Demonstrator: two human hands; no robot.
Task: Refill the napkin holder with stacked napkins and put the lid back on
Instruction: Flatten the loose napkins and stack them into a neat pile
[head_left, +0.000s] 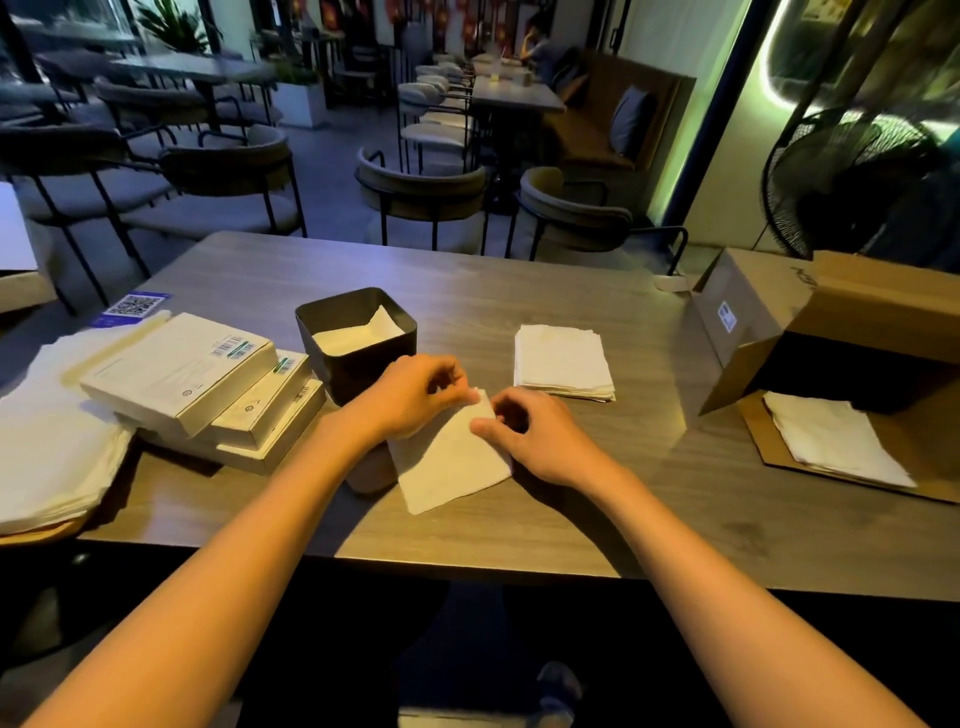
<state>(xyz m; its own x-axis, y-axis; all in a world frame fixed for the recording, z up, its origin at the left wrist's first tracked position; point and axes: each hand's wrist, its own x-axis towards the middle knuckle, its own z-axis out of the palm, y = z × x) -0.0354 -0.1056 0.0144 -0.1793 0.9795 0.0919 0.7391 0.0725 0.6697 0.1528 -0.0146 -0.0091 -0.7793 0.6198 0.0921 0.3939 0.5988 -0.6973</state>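
A black square napkin holder (363, 364) stands open on the wooden table, with white napkins (358, 332) lying inside it. Just in front of it lies a single white napkin (449, 462). My left hand (415, 395) and my right hand (519, 431) both pinch its far corner. A neat stack of white napkins (563, 361) rests to the right of the holder. Under my left wrist a dark rounded object (371, 473) peeks out; I cannot tell whether it is the lid.
Three white flat boxes (208, 384) are piled left of the holder, beside a large pile of white paper (52, 441). An open cardboard box (831, 332) with napkins (831, 441) on its flap sits at the right. Chairs stand beyond the table's far edge (415, 244).
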